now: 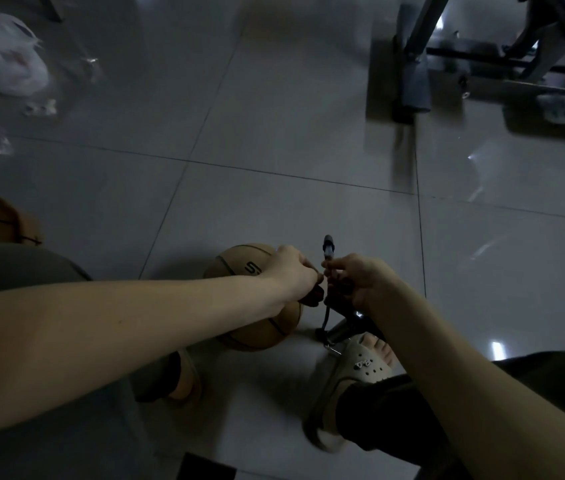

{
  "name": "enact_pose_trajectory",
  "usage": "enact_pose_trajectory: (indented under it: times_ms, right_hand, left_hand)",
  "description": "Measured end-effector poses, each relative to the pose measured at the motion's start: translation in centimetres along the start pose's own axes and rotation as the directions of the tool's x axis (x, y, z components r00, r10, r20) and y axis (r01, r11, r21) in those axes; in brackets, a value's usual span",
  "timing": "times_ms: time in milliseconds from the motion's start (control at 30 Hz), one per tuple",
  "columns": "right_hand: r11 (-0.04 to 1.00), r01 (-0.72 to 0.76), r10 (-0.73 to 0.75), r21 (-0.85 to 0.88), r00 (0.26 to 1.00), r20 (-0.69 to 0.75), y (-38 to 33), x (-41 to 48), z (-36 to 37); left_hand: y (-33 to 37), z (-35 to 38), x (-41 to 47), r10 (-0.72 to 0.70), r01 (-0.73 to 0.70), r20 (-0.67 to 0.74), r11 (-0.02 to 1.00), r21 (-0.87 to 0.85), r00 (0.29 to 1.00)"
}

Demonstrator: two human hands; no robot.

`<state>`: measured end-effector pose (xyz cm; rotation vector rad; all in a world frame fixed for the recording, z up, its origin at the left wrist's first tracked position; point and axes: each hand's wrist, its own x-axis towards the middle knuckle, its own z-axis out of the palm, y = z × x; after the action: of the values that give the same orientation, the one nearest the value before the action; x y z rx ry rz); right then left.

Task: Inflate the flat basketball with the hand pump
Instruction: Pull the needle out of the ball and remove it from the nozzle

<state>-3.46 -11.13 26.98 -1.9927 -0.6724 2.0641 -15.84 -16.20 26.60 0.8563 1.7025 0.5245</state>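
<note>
My left hand [291,271] is curled shut over the basketball [239,271], pinching something small and dark I can't make out. My right hand [360,282] is gripping the pump hose [324,315] near its tip. The pump [343,329] lies low center by my sandal [354,368]. Plastic bag [4,67] sits upper left, gym frame [412,71] upper right.

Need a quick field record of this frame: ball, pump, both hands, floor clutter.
ball: tan-brown rubber basketball on the grey tiled floor, between the feet
pump: dark hand pump lying by the beige clog; black hose runs up to the hands
left hand: over the ball, fingers pinched at the hose end
right hand: gripping the hose fitting
needle in valve: cannot tell, hidden
clutter: white plastic bag far left; metal frame far right
</note>
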Motion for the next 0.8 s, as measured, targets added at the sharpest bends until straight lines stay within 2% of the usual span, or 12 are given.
enact_pose_trajectory:
  times_ms: [67,133,233,300,433,800]
  right_hand:
    - [1.0,0.012,-0.012,0.023,1.0,0.015,0.0,0.0,-0.1]
    - [0.999,0.018,-0.019,0.028,0.999,0.036,0.0,-0.1,-0.3]
    - [0.998,0.024,-0.027,0.052,0.998,0.05,-0.1,-0.1,-0.6]
    - [0.998,0.023,-0.025,0.062,0.999,0.038,-0.1,-0.1,-0.8]
    - [0.999,0.015,-0.017,0.034,0.998,0.058,0.0,-0.2,-0.8]
    - [0.998,-0.033,0.029,0.055,0.996,0.078,-0.1,-0.2,-0.6]
  left_hand:
    - [0.3,-0.2,-0.2,0.028,-0.027,-0.015,0.999,0.021,1.0]
    - [0.6,-0.5,-0.2,0.136,-0.128,-0.037,0.979,0.157,0.99]
    - [1.2,-1.3,-0.3,0.306,-0.26,-0.038,0.862,0.435,0.951]
    - [1.4,-1.8,-0.3,0.373,-0.315,-0.012,0.8,0.51,0.928]
    - [1.5,-2.7,0.1,0.44,-0.383,0.036,0.735,0.56,0.897]
    - [1.1,-3.0,0.7,0.479,-0.418,0.064,0.684,0.598,0.875]
